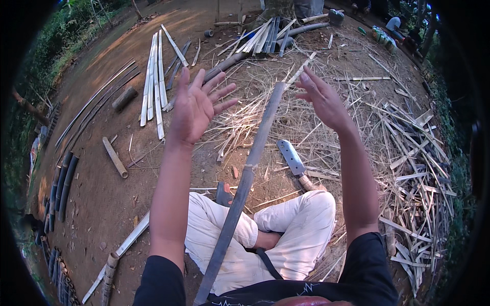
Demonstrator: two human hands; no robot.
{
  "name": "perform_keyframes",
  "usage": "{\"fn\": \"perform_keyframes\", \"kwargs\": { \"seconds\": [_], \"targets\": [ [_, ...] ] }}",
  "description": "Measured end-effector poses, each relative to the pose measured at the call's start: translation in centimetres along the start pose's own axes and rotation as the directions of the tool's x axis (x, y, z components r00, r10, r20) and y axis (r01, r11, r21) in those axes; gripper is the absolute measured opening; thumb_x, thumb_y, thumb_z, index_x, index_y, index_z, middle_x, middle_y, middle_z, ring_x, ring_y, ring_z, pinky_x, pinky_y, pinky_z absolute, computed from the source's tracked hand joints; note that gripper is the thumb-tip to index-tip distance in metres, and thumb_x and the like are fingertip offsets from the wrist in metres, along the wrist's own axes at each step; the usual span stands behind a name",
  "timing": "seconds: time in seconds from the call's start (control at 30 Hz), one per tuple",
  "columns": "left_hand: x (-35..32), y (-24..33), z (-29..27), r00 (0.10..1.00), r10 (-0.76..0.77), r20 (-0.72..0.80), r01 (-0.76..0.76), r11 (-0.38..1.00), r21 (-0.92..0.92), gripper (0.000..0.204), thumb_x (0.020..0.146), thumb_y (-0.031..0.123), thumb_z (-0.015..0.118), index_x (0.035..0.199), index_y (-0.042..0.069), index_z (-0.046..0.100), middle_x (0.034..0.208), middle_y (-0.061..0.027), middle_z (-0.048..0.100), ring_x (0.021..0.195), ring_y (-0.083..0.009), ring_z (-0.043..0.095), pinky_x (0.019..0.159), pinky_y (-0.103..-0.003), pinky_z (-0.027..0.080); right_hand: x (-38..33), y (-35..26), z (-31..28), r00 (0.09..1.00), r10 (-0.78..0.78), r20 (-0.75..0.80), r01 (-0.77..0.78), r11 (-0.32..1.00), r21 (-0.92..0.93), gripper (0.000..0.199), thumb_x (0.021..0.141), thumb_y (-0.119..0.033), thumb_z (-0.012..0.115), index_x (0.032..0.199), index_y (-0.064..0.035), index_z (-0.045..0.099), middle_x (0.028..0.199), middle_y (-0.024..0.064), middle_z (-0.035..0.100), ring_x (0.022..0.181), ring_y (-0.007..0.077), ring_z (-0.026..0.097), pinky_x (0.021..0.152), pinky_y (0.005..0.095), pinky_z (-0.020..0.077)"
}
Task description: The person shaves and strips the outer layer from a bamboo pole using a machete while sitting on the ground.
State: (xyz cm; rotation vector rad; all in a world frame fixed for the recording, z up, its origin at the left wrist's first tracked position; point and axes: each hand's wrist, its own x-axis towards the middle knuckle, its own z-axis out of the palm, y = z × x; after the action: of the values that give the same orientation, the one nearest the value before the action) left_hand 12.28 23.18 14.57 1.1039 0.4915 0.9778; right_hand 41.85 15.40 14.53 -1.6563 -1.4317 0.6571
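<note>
A long dark bamboo strip (246, 176) slants across my lap, from near my chest up to a far end between my hands. Neither hand appears to grip it. My left hand (196, 109) is raised to the left of the strip, palm showing and fingers spread. On the other side, my right hand (325, 99) is raised with its fingers stretched out, its fingertips close to the strip's far end but apart from it. A broad-bladed cleaver (291, 157) with a wooden handle lies on the ground in front of my crossed legs.
Thin bamboo shavings (326, 130) cover the ground ahead, thickening into a scrap pile (416, 188) at right. Pale split strips (151, 81) lie ahead left; a bundle of strips (265, 38) rests farther off. Dark bamboo lengths (66, 186) stand left. A person (393, 24) is at the far right.
</note>
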Motion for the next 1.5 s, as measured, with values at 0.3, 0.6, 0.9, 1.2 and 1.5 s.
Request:
{"fn": "perform_keyframes", "kwargs": {
  "seconds": [0.3, 0.6, 0.9, 1.2, 1.5],
  "targets": [
    [-17.4, -14.4, -4.9, 0.736, -0.617, -0.278, 0.652, 0.536, 0.537, 0.078, 0.098, 0.052, 0.061, 0.149, -0.003, 0.039, 0.139, -0.0193, 0.053, 0.126, -0.0267, 0.055, 0.095, -0.036, 0.053, -9.7, 29.8, 7.6, 0.670, 0.719, 0.185, -0.360, 0.532, -0.766, 0.059, 0.087, -0.051, 0.068, 0.115, 0.0003, 0.070, 0.115, 0.0265, 0.069, 0.108, 0.0385, 0.067, 0.096, 0.0445, 0.0523],
    [-18.8, -19.0, -2.9, 0.516, -0.856, 0.023, 0.849, 0.509, -0.140, 0.055, 0.104, 0.052, 0.047, 0.117, -0.001, 0.058, 0.077, -0.0122, 0.065, 0.057, -0.0221, 0.064, 0.056, -0.033, 0.054, -12.3, 37.4, 14.6, 0.724, 0.675, 0.143, -0.167, 0.373, -0.913, 0.063, 0.077, -0.050, 0.075, 0.123, -0.0085, 0.069, 0.121, 0.0112, 0.070, 0.111, 0.0261, 0.069, 0.090, 0.0398, 0.0570],
    [-20.8, -13.9, -2.5, 0.539, -0.839, -0.079, 0.816, 0.543, -0.200, 0.052, 0.101, 0.057, 0.048, 0.100, 0.006, 0.055, 0.055, -0.0022, 0.045, 0.041, -0.0116, 0.045, 0.042, -0.027, 0.041, -14.2, 24.0, 7.0, 0.881, 0.436, -0.182, -0.453, 0.668, -0.591, 0.047, 0.079, -0.041, 0.073, 0.100, 0.0008, 0.066, 0.093, 0.0220, 0.071, 0.091, 0.0391, 0.070, 0.082, 0.0479, 0.0552],
    [-24.1, -12.5, -2.0, 0.616, -0.775, -0.139, 0.768, 0.631, -0.114, 0.052, 0.102, 0.057, 0.048, 0.093, 0.006, 0.054, 0.054, -0.0033, 0.046, 0.039, -0.0141, 0.045, 0.041, -0.028, 0.041, -17.7, 11.3, 1.4, 0.948, 0.058, -0.313, -0.173, 0.919, -0.355, 0.031, 0.081, -0.031, 0.075, 0.089, -0.0041, 0.061, 0.073, 0.0199, 0.065, 0.070, 0.0352, 0.068, 0.065, 0.0445, 0.0525],
    [-24.0, -13.5, -1.3, 0.601, -0.797, -0.061, 0.793, 0.604, -0.080, 0.055, 0.102, 0.057, 0.047, 0.095, 0.004, 0.058, 0.063, -0.0101, 0.062, 0.046, -0.0196, 0.060, 0.045, -0.031, 0.050, -17.7, 3.7, 5.2, 0.938, -0.320, -0.131, 0.301, 0.943, -0.143, 0.031, 0.080, -0.004, 0.070, 0.109, -0.0020, 0.060, 0.084, 0.0145, 0.068, 0.072, 0.0299, 0.068, 0.064, 0.0361, 0.0528]
  ]
}}
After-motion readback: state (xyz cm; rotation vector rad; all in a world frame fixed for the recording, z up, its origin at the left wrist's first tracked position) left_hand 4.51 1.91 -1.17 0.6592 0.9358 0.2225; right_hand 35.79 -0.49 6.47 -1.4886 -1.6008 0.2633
